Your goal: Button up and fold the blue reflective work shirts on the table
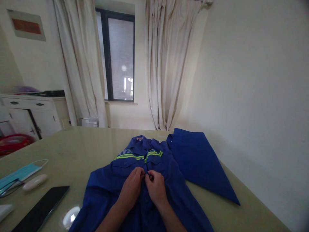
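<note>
A blue work jacket [102, 185] with yellow-green reflective stripes across the chest lies front up on the table [79, 145], its collar at the far end. My left hand [133, 186] and my right hand [156, 187] meet at the jacket's front opening, just below the chest pockets. Both have their fingers closed in a pinch on the front edges. Whether a button sits between the fingertips is hidden. Beside the jacket on the right lies a folded blue garment [196, 158], close against the sleeve.
At the left are a black phone [42, 209], a pale oval computer mouse [35, 182], eyeglasses [12, 187], and a light-blue face mask [23, 174]. A wall [263, 129] borders the table's right edge. Beyond the far edge hang curtains [164, 64] beside a window [120, 58].
</note>
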`<action>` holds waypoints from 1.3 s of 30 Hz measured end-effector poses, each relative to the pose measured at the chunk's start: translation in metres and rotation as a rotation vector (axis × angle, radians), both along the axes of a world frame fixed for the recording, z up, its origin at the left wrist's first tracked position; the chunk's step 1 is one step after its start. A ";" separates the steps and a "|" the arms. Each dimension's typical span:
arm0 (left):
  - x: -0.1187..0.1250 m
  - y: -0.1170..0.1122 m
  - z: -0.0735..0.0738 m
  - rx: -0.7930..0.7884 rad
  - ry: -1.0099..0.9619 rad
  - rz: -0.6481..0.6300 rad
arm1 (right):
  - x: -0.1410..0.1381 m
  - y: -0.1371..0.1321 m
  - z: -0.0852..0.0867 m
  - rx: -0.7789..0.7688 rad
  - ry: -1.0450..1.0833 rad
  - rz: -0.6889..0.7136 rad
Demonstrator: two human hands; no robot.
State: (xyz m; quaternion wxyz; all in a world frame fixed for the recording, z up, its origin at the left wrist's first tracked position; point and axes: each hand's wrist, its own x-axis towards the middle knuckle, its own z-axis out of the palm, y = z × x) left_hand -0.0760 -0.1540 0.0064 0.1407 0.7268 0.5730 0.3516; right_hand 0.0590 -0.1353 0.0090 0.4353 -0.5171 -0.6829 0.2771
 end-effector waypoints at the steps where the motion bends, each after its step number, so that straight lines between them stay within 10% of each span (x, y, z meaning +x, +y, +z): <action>1: 0.000 0.000 0.000 0.000 -0.007 0.006 | 0.000 -0.001 0.001 -0.005 -0.018 -0.003; 10: -0.001 -0.001 -0.001 0.018 -0.035 0.023 | -0.003 -0.013 0.013 -0.019 -0.281 -0.050; 27: -0.005 0.000 0.015 -0.115 -0.211 0.038 | -0.001 -0.007 0.007 0.006 -0.117 -0.009; 39: -0.017 0.016 -0.001 -0.178 -0.310 0.077 | 0.001 0.004 0.001 -0.020 0.122 -0.017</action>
